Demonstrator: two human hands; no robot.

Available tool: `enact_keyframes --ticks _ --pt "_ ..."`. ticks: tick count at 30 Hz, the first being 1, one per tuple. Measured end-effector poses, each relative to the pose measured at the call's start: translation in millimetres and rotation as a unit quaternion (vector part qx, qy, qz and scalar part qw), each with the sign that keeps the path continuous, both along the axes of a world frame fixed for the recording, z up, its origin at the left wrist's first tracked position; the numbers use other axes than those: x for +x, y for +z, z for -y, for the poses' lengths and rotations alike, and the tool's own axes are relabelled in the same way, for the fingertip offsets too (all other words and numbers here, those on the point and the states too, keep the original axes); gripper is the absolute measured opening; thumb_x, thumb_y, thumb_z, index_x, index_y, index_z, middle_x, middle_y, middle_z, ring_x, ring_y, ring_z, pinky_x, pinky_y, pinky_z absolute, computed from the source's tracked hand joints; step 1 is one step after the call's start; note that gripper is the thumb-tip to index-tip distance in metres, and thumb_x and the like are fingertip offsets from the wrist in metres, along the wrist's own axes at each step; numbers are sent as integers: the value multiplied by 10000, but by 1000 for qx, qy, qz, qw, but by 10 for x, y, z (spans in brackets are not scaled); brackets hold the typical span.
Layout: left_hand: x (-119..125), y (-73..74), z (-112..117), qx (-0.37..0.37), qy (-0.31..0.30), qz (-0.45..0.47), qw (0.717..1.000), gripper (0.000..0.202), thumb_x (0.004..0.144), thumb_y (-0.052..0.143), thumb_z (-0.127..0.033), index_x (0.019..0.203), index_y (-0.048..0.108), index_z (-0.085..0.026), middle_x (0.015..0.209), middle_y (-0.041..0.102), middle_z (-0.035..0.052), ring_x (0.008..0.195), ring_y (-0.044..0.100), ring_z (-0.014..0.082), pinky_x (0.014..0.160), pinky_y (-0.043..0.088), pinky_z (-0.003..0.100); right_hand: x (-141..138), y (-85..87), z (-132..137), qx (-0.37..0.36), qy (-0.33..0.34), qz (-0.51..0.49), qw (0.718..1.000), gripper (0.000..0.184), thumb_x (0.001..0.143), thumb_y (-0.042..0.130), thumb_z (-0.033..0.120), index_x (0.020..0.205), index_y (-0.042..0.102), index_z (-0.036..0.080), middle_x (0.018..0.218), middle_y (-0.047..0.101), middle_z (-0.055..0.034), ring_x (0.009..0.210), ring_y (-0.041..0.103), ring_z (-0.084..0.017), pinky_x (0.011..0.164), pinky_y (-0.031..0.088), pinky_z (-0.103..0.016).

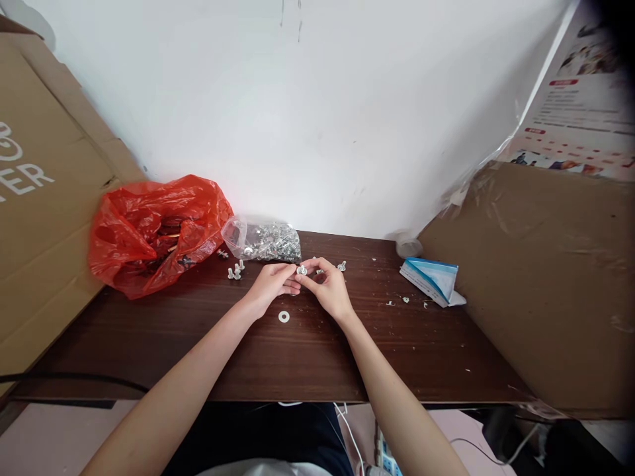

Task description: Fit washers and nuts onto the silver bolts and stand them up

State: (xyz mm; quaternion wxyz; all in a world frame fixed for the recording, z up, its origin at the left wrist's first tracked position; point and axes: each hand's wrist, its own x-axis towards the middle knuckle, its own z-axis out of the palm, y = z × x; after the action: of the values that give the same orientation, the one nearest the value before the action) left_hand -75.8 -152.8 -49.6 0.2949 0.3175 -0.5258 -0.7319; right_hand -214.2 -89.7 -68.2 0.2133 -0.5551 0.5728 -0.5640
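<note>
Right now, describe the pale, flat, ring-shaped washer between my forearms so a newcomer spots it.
On the dark brown table, look between your bare forearms. There, the pale washer lies nearer you than your left hand. Unlike the upright silvery bolts, it is flat with a round central hole.

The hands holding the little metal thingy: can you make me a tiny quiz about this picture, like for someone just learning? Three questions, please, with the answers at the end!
1. True or false: the red plastic bag is to the left of the clear bag.
2. Pick one: what is in the middle of the pale flat ring on the table?
A) a star
B) a round hole
C) a blue button
3. Where is the small bolt-like part that is held up off the tabletop?

Key:
1. True.
2. B.
3. At the fingers, where the left hand and the right hand come together.
</note>
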Motion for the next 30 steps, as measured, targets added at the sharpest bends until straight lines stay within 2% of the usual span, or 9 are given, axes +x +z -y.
enact_keyframes --ticks 10,13,17,23,30 --pt "19 29 -3 16 11 -23 1000 227 720 757 -285 824 700 -92 736 695 84 680 671 164 734 592 328 -24 -26 19 9 16 12 1000 247 740 694 359 929 649 207 933 637 -50 815 581 -158 661 476 -279" --pt "17 24 -2 7 29 -22 999 242 702 772 -260 850 696 -84 758 699 85 699 678 173 753 596 349 -17 -21 22 28 52 65 996 315 702 725 375 951 643 200 933 645 -52 810 594 -159 682 504 -291" --pt "16 20 -3 -2 47 -20 999 244 702 770 -215 878 680 -71 789 706 99 720 692 192 772 597 369 10 7 13 73 103 169 978 391 682 743 382 1004 634 188 924 660 -45 857 622 -155 801 530 -319" --pt "12 13 -3 -17 45 -7 999 212 721 754 -223 864 680 -84 751 709 98 680 688 181 752 602 359 11 6 24 91 77 242 963 388 670 742 442 931 661 167 843 689 -46 763 649 -156 770 551 -337" --pt "5 18 -8 -13 50 6 999 196 748 727 -207 893 674 -86 723 703 93 653 674 159 711 593 320 -12 -30 37 96 75 267 956 390 630 769 439 881 663 160 767 689 -35 713 649 -148 725 539 -315"
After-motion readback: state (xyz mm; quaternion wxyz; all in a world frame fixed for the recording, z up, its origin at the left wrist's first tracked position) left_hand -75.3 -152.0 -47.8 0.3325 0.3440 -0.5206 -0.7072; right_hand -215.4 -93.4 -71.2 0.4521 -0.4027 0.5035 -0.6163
